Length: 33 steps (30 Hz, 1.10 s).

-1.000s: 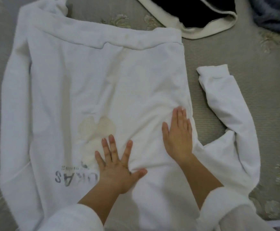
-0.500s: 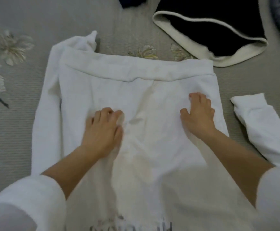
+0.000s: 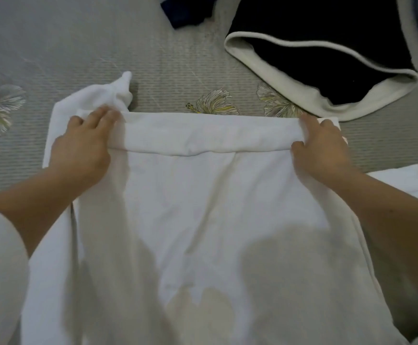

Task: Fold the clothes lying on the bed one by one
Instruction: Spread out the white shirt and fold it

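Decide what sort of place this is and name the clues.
Probably a bedroom: a flower-printed bedspread lies underneath, with a white sweatshirt spread on it and a black garment beyond.

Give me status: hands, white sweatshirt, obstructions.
Left hand, right hand grip white sweatshirt at far hem. Flat on bed. Black garment just beyond right corner.

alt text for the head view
Two hands hold the far band of a white sweatshirt spread on a grey bed, the left hand at its left end, the right hand at its right. A black garment lies beyond.
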{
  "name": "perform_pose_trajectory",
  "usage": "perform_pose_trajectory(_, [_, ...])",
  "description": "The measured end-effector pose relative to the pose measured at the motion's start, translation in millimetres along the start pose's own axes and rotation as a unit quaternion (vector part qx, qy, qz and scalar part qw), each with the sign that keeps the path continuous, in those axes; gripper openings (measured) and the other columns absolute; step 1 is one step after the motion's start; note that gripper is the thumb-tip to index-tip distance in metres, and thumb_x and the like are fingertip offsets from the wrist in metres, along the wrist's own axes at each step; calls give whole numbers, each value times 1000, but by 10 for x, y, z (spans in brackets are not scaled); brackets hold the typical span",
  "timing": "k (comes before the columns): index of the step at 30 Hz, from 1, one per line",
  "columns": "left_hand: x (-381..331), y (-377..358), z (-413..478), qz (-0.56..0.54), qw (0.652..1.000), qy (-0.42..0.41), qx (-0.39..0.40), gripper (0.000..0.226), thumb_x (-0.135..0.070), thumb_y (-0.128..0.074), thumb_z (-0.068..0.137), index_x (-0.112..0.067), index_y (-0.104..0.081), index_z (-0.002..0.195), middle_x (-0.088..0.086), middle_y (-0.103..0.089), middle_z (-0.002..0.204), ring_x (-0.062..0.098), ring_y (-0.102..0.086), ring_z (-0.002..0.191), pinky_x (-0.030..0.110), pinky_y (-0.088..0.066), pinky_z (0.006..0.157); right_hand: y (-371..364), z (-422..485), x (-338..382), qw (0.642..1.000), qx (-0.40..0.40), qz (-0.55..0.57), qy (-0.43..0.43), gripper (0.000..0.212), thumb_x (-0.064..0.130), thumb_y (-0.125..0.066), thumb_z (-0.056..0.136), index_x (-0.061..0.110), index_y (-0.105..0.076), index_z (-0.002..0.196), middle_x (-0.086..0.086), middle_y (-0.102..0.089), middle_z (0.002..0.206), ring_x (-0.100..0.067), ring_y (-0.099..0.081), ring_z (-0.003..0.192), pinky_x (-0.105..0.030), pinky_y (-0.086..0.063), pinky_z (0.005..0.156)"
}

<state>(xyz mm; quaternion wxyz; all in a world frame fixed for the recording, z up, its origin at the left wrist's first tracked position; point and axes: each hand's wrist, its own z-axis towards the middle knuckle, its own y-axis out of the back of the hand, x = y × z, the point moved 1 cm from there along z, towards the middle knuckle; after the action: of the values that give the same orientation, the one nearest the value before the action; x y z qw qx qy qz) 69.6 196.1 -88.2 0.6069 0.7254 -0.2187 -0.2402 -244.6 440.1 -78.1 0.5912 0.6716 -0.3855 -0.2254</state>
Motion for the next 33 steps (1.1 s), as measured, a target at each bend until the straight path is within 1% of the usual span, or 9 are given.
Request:
perform_pose_trajectory(5, [33, 119, 154, 56, 998, -29, -13, 33, -12, -44, 92, -6, -55, 123, 17, -47, 127, 43, -48, 104, 49, -42, 73, -25, 86, -71, 998, 41, 32, -26, 46, 20, -39, 95, 20, -42, 140, -21, -53, 126, -38, -49, 117, -45, -38, 96])
perform_pose_trajectory(8, [28, 150, 180, 60, 997, 10, 44, 37, -17, -47, 92, -8, -48, 128, 19, -46, 124, 44, -52, 102, 48, -41, 74, -6, 108, -100, 997, 65, 25, -17, 44, 18, -37, 95, 20, -41, 140, -20, -56, 125, -37, -50, 116, -46, -39, 96])
perform_pose_trajectory(10, [34, 173, 192, 63, 996, 25, 57, 37, -18, -48, 92, -7, -45, 127, 20, -47, 122, 45, -53, 100, 50, -42, 77, -6, 111, -129, 998, 55, 8, -11, 34, 18, -38, 96, 12, -46, 129, -23, -60, 113, -38, -55, 103, -43, -43, 83])
perform_pose_trajectory(13, [57, 248, 193, 68, 998, 2, 6, 27, -22, -45, 96, 0, -55, 109, 23, -51, 111, 46, -54, 95, 50, -42, 76, -13, 93, -168, 999, 33, -11, -10, 25, 20, -35, 100, 2, -45, 113, -26, -60, 102, -40, -56, 93, -38, -36, 71])
perform_pose_trajectory(18, [203, 452, 142, -122, 981, 59, -140, 27, -37, -36, 99, -15, -52, 95, 21, -63, 85, 40, -58, 84, 47, -45, 73, 155, 16, -263, 986, -104, 124, -42, 28, 28, -36, 100, 3, -44, 111, -23, -56, 90, -35, -51, 79, -38, -34, 68])
perform_pose_trajectory(23, [246, 513, 251, -175, 960, 120, -181, 38, -48, -39, 94, -17, -58, 103, 20, -66, 97, 38, -60, 91, 45, -47, 82, 297, 225, -441, 954, -149, 230, -121, 27, 27, -42, 91, 6, -49, 105, -21, -62, 101, -33, -59, 87, -42, -49, 76])
perform_pose_trajectory(28, [-32, 251, 418, -211, 953, 194, -94, 37, -35, -46, 92, -11, -59, 116, 24, -62, 114, 40, -59, 103, 45, -48, 91, 55, 393, -414, 938, -84, 285, -182, 29, 15, -47, 90, 9, -45, 118, -18, -59, 112, -32, -59, 99, -39, -48, 85])
perform_pose_trajectory(31, [-271, 58, 297, -171, 974, 149, -19, 54, -32, -50, 93, -17, -36, 143, 20, -25, 152, 38, -39, 130, 44, -33, 108, -74, 276, -420, 950, -87, 266, -140, 49, 8, -46, 87, 16, -39, 135, 4, -54, 82, -15, -50, 74, -16, -32, 65])
perform_pose_trajectory(33, [-443, -36, 137, -168, 983, 77, -12, 66, -35, -49, 95, -19, -18, 151, 19, 9, 158, 40, -13, 144, 46, -16, 115, -74, 176, -508, 935, -112, 313, -123, 51, 10, -46, 87, 24, -39, 135, 13, -49, 74, -2, -49, 66, -11, -33, 57])
